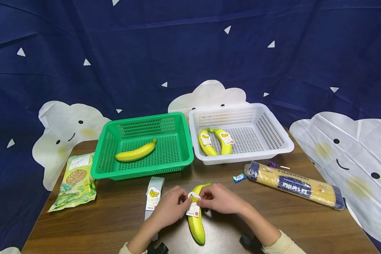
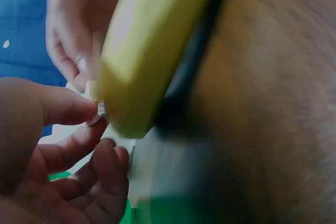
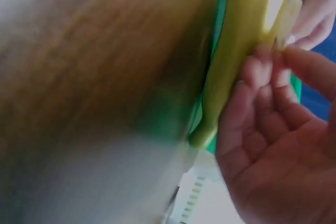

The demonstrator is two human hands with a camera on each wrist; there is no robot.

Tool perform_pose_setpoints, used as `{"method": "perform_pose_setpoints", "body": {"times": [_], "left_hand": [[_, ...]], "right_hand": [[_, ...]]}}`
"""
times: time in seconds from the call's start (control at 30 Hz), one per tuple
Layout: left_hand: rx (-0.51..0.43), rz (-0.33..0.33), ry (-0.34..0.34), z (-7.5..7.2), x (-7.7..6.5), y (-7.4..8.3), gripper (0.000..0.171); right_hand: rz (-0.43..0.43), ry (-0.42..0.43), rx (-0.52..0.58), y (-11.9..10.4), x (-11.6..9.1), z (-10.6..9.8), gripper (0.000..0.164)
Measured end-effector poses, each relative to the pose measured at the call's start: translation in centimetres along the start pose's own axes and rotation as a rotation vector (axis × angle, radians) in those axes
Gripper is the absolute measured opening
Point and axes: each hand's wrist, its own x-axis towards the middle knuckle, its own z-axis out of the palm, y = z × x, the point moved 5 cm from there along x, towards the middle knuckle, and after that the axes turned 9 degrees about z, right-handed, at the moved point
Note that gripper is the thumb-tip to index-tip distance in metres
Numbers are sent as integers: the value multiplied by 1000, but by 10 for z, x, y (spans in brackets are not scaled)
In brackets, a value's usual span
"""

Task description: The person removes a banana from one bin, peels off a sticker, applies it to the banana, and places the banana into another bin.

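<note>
- Pinched the banana-print sticker label at one side between thumb and finger of the left hand, and at the other between thumb and finger of the right hand
- Held against or just above a yellow banana, laid lengthwise on the wood-grain table, stem end pointing away
- Could not tell how much was stuck down; showed, in the right wrist view, a label corner standing clear of the peel
- Risked, by all appearances, a crooked or wrinkled label, owing to uneven pull between the two pinches across a rounded surface
- Risked a weakened bond or torn paper, owing to fingertips clamped right at the edges
- Risked a roll of the fruit under pressure, owing to a curved underside and no firm grip around it
- Risked snagging the spare label on its grey backing strip, owing to closeness to the left forearm
- Pictured behind: two labelled bananas in the white basket, and one bare banana in the green basket
</note>
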Motion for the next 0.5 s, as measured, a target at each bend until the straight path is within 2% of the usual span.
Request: {"method": "perform_pose_setpoints", "body": {"times": [0.1,0.2,0.33,0.5], "left_hand": [[50,-9,21,3,0,-1,15],[53,-3,35,4,0,-2,15],[9,-11,34,5,0,-4,14],[-96,-71,16,9,-1,-10,12]], "right_hand": [[36,-5,-50,1,1,0,16],[59,-10,-63,3,2,0,19],[68,-2,-53,3,3,1,22],[72,16,-75,2,3,0,23]]}}
